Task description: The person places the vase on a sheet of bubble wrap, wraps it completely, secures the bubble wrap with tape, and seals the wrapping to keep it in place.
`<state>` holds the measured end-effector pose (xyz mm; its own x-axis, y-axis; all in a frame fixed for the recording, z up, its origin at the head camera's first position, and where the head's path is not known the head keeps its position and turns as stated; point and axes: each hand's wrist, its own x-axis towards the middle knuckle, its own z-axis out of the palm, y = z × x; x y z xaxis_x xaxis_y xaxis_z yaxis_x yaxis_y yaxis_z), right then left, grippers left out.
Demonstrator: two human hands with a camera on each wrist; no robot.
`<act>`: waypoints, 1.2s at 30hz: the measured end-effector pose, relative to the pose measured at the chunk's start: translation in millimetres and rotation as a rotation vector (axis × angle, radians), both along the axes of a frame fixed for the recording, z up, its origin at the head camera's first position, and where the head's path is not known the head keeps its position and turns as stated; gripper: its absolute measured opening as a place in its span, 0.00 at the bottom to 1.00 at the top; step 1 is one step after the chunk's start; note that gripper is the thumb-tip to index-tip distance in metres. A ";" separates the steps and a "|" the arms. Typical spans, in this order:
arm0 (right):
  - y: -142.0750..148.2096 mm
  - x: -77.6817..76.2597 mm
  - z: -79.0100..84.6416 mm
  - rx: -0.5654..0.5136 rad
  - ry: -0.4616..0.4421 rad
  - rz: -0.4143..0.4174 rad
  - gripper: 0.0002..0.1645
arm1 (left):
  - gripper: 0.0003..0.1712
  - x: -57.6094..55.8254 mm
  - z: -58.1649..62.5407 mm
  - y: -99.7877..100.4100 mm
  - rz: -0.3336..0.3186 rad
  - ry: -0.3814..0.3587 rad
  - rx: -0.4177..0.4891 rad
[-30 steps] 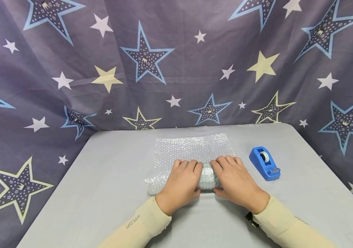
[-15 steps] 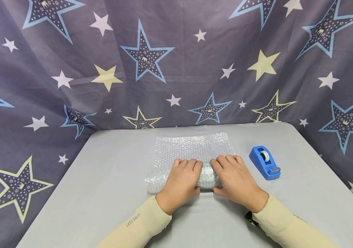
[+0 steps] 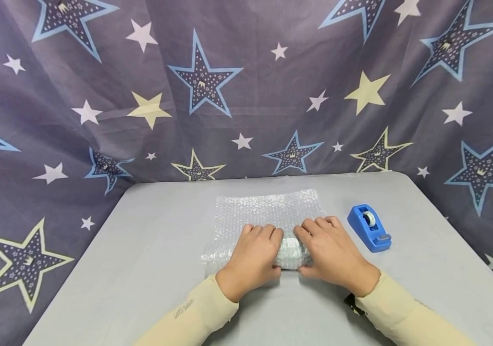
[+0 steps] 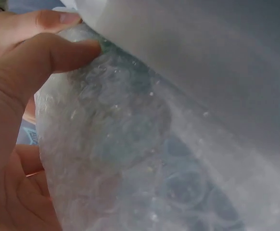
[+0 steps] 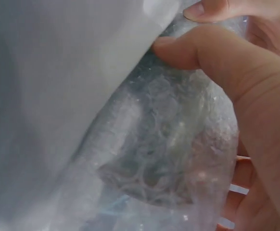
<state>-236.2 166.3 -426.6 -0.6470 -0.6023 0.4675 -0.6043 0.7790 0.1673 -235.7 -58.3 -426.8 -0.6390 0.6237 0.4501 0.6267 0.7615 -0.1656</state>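
A sheet of clear bubble wrap [image 3: 264, 211] lies on the table, its near end rolled around a pale greenish object. Between my hands a short stretch of this bubble-wrap roll [image 3: 290, 252] shows. My left hand [image 3: 252, 259] grips the roll on its left, fingers curled over the top and thumb low on the near side. On the right, my right hand [image 3: 335, 254] holds it the same way. Both wrist views show the thumbs pressing the wrapped layers [image 4: 116, 115], close to the table. Through the plastic [image 5: 164, 130], the kind of object inside cannot be made out.
A blue tape dispenser [image 3: 369, 228] with a roll of clear tape stands right of the bubble wrap. The grey-covered table [image 3: 155, 226] meets a star-patterned curtain [image 3: 246, 86] at its back and sides.
Both hands and the roll have shifted slightly toward me. The far edge of the bubble wrap has come a little nearer too. The tape dispenser stays in place.
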 end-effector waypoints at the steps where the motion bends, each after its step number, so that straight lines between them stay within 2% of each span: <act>1: -0.5 1.1 1.0 0.005 -0.003 0.000 0.51 | 0.35 1.0 0.7 -0.4 -0.003 -0.001 -0.003; 15: -4.3 11.2 10.5 0.040 -0.016 -0.006 0.50 | 0.35 8.5 11.9 -3.1 -0.030 -0.047 -0.031; 28: -4.6 21.8 16.1 0.070 -0.012 0.018 0.44 | 0.37 19.2 16.2 0.2 -0.046 -0.087 -0.059; 36: -4.9 25.2 17.5 0.078 -0.029 0.015 0.45 | 0.37 20.6 17.5 1.0 -0.044 -0.102 -0.067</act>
